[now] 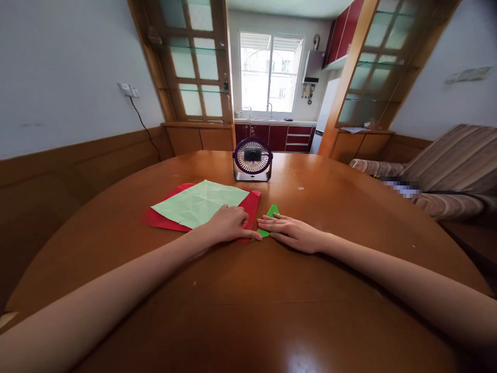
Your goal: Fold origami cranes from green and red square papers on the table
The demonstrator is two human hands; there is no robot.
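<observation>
A small folded piece of bright green paper (273, 211) lies on the wooden table, its pointed top showing beyond my fingers. My right hand (293, 231) rests flat across it, fingers stretched out, covering its middle. My left hand (230, 224) is beside it with the fingers curled in and the thumb extended; the thumb tip touches the lower left corner of the green paper. Under and behind my left hand is a creased pale green sheet (200, 203), lying on top of a red sheet (171, 221). I see nothing held in the curled fingers.
A small purple desk fan (252, 158) stands upright on the table (272, 311) beyond the papers. Past the table's far edge are a kitchen counter and a window (271, 72). A striped sofa (454, 166) is off to the right.
</observation>
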